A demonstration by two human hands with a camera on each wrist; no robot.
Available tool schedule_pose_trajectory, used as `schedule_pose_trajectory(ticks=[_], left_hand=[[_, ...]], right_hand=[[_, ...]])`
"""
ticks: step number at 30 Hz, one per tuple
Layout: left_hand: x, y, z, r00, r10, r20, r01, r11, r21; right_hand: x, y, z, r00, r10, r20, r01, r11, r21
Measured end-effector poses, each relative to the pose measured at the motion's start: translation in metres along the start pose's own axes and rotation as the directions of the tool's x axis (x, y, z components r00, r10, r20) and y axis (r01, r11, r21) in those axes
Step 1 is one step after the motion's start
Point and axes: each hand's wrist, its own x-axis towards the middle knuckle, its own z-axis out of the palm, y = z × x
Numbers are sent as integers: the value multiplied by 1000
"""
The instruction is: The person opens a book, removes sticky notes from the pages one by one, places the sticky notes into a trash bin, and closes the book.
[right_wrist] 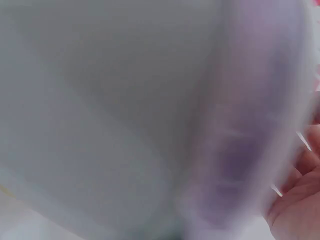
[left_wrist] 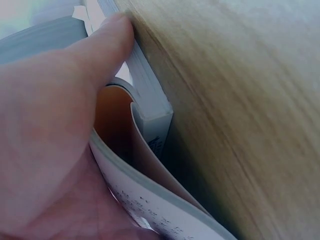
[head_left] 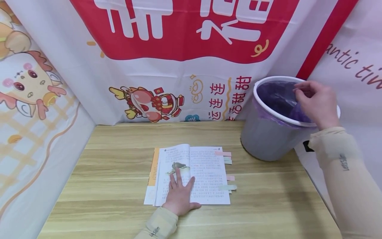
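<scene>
An open book (head_left: 206, 179) with printed text and a small drawing of a boat lies on the wooden table. Across its left page and centre fold my left hand (head_left: 179, 197) presses with fingers spread. The thumb (left_wrist: 107, 45) reaches along the book's lower edge in the left wrist view, where the pages and cover (left_wrist: 150, 185) bow up beside the palm. Over the grey bin (head_left: 265, 139), my right hand (head_left: 320, 103) hovers at the near right of the rim, fingers loosely bent, a gap between thumb and fingertips and nothing visible in it.
Pink and pale green sticky tabs (head_left: 228, 187) stick out from the book's right side. A purple bag (head_left: 274, 96) lines the bin, folded over under its white rim. The bin stands at the table's (head_left: 104, 186) back right corner. Printed curtains (head_left: 179, 76) hang behind and beside the table.
</scene>
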Motion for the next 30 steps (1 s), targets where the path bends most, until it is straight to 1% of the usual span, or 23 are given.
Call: schedule_pose_trajectory(ticks=[2,4,6,8,9,11,14,15,18,21,22,24,26,30], left_hand=[[0,-1,1,1000,-2,2,2,1000,-5],[0,-2,1,1000,-6,3,6,1000,-10],[0,-2,2,1000,-8,1,8,1000,-16],[-1,-3,2,1000,-6,-3,6,1000,-20],[-1,-3,2,1000,-7,-4,6,1000,-20],[-1,-2,1,1000,-4,-7,3,1000,-22],[-1,-2,1,1000,-1,-5,1,1000,-25],[-1,-2,2,1000,-1,-4,1,1000,-26],[-1,-2,2,1000,-3,-2,3,1000,-30],[-1,-2,2,1000,-3,-5,2,1000,-31],[-1,-2,1,1000,-1,-8,1,1000,-30],[-1,-2,1,1000,0,-12,-1,1000,-29],[0,-1,1,1000,1,-11,-1,1000,-31],[0,0,-1,1000,0,6,0,999,-41]], right_hand=[[-6,-10,-5,1000,-3,-6,3,1000,16],[-13,-21,-8,999,-25,-21,26,1000,18],[-22,-31,-7,995,-84,-51,85,996,28],[-31,-41,-3,983,-162,-86,166,986,35],[-35,-44,0,972,-210,-104,215,976,32],[-45,-50,8,942,-304,-139,312,949,41],[-58,-55,21,895,-412,-169,424,905,37],[-63,-56,25,881,-441,-174,453,891,34],[-76,-58,39,845,-505,-176,520,853,48],[-88,-59,53,811,-560,-169,575,817,54],[-91,-59,57,803,-573,-165,588,807,59],[-98,-58,66,793,-590,-155,604,794,66],[-105,-57,73,787,-600,-142,612,788,68],[-116,-51,85,797,-592,-115,602,795,77]])
